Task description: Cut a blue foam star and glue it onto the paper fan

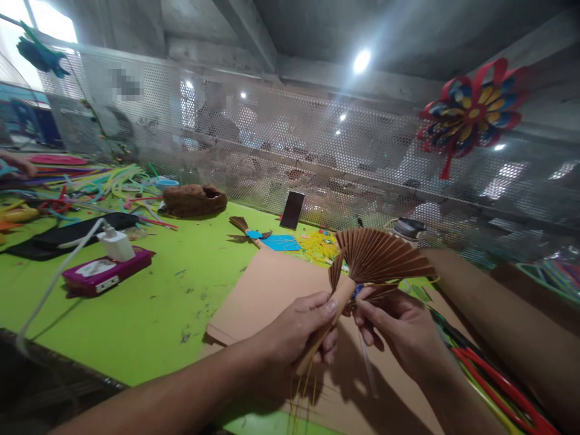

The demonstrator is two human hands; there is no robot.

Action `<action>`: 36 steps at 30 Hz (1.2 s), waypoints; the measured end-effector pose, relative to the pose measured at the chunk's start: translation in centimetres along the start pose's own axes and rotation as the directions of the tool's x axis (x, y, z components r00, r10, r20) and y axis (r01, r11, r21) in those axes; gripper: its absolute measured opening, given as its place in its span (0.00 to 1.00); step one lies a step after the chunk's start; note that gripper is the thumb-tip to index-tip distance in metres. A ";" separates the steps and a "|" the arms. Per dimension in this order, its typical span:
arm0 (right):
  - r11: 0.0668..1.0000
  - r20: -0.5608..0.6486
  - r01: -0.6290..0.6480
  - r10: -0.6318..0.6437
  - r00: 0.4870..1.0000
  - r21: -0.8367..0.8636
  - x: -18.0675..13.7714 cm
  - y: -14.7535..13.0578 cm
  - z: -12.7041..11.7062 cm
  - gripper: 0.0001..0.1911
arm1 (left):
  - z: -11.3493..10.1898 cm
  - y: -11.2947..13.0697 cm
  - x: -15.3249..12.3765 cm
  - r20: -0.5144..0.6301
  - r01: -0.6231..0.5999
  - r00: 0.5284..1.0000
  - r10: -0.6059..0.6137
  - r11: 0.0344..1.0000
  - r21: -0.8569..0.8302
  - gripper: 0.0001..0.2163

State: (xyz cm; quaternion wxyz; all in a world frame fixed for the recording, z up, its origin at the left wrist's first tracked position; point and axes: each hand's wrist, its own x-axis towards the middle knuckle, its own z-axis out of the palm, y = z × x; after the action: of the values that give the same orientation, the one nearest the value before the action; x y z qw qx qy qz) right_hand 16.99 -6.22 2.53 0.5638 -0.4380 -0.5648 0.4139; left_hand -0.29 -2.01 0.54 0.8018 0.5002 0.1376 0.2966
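My left hand (312,326) is wrapped round a rolled brown paper tube (343,294), which is tilted. A pleated brown paper fan (387,257) spreads from the tube's upper end, with a smaller pleated piece (336,270) on its left side. The fingers of my right hand (401,329) are pinched together just under the fan, beside a small blue bit (357,290). What they grip is hidden. A pale translucent strip (368,362) hangs below them. Thin yellow strands (302,393) dangle under the tube. Brown paper sheets (254,296) lie beneath both hands.
On the green table (172,314) are a purple power strip (109,272) with a white charger, a black case (77,232), a brown pouch (194,200) and a phone (292,209). A similar brown-and-blue paper piece (254,234) lies beyond. Red-handled tools (493,380) lie right. Another person's hand (16,164) shows far left.
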 end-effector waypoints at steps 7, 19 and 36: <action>1.000 -0.008 -0.020 0.020 1.000 0.006 0.0 -0.4 0.4 0.06 | 0.0 0.4 0.0 0.060 -0.012 0.998 0.009 0.999 0.044 0.12; 0.997 -0.063 -0.017 0.022 0.998 0.072 -0.3 -0.7 0.9 0.06 | -0.3 0.2 0.0 0.073 -0.001 0.997 -0.001 1.000 0.025 0.12; 0.982 -0.089 0.158 -0.168 0.982 -0.107 0.0 0.4 0.6 0.03 | -0.3 0.2 0.0 0.119 0.017 0.993 -0.022 0.999 0.047 0.11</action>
State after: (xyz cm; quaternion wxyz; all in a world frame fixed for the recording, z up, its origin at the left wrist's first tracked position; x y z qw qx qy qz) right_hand 16.39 -6.11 2.14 0.6002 -0.4374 -0.5905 0.3159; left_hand -0.55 -1.73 0.58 0.7997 0.5339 0.1011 0.2552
